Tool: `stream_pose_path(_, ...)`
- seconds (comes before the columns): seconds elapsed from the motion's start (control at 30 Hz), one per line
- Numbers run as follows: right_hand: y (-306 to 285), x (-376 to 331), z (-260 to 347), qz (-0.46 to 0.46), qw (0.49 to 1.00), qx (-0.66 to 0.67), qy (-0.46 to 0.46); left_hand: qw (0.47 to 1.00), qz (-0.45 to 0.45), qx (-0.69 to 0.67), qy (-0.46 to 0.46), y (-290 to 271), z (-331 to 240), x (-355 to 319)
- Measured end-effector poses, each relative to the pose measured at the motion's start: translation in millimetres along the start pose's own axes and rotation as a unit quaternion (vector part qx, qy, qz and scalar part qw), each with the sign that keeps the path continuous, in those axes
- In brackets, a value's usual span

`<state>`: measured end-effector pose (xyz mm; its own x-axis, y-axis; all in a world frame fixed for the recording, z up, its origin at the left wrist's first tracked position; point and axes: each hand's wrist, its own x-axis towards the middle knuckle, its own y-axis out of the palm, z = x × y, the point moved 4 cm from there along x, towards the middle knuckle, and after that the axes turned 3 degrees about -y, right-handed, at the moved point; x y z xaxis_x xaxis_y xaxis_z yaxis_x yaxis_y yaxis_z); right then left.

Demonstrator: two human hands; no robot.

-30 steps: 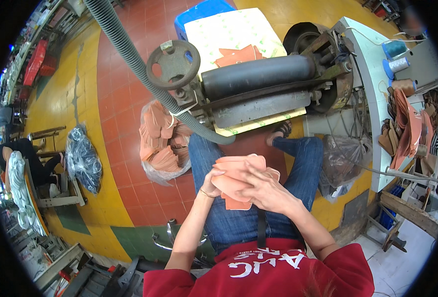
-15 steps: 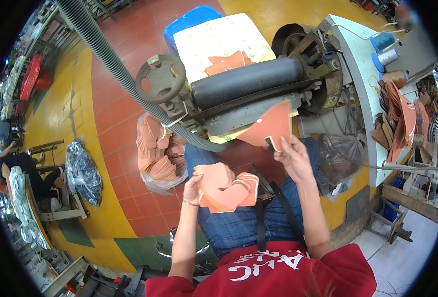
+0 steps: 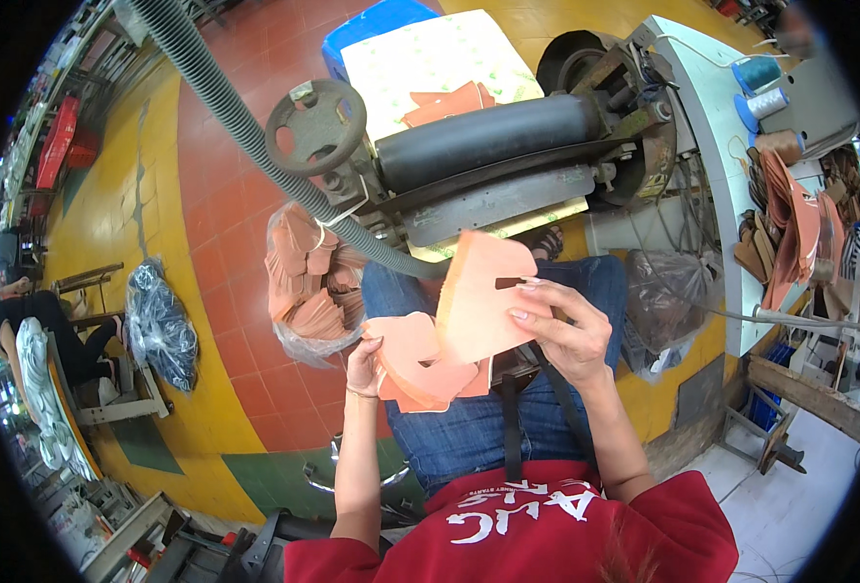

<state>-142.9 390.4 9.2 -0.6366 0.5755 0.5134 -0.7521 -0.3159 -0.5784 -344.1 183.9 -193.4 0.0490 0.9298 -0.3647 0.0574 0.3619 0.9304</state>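
Observation:
Above my lap, my left hand (image 3: 363, 364) is closed on a small stack of salmon-coloured cut pieces (image 3: 412, 361), shaped with curved edges and looking like leather. My right hand (image 3: 568, 330) pinches a single piece (image 3: 483, 299) of the same kind, pale side up, with a dark slot near its right edge. That piece hangs over the right part of the stack and hides some of it. Whether the two touch I cannot tell. Beyond my knees stands a machine with a black roller (image 3: 488, 141) and a flat metal plate (image 3: 508, 206) along its front.
A bag of salmon pieces (image 3: 309, 282) lies left of my knee. A grey hose (image 3: 221, 97) crosses to the machine beside a handwheel (image 3: 315, 126). Behind the roller, more pieces (image 3: 449, 103) rest on a pale sheet (image 3: 440, 58). Thread spools (image 3: 765, 103) stand on the right table.
My right hand has brought its piece down and left, from near the machine's plate to over the stack. The piece now shows its pale side. My left hand has shifted slightly left with the stack.

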Motion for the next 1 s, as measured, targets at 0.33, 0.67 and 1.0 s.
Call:
stream_pose_path(0.33, 4.4, -27.7, -25.9, -0.095, 0.870, 0.343, 0.343, 1.000, -0.013, 0.011, 0.000, 11.8, 8.2, 4.0)
stream_pose_path(0.67, 85.3, -56.5, -120.5, -0.222, 0.576, 0.541, 0.571, 0.997, -0.062, 0.035, 0.029, 12.4, 8.9, 1.9)
stream_pose_path(1.0, 99.8, -31.4, -106.1, -0.312, 0.595, 0.520, 0.527, 0.994, -0.093, 0.051, 0.025, 5.2, 11.3, 2.3)
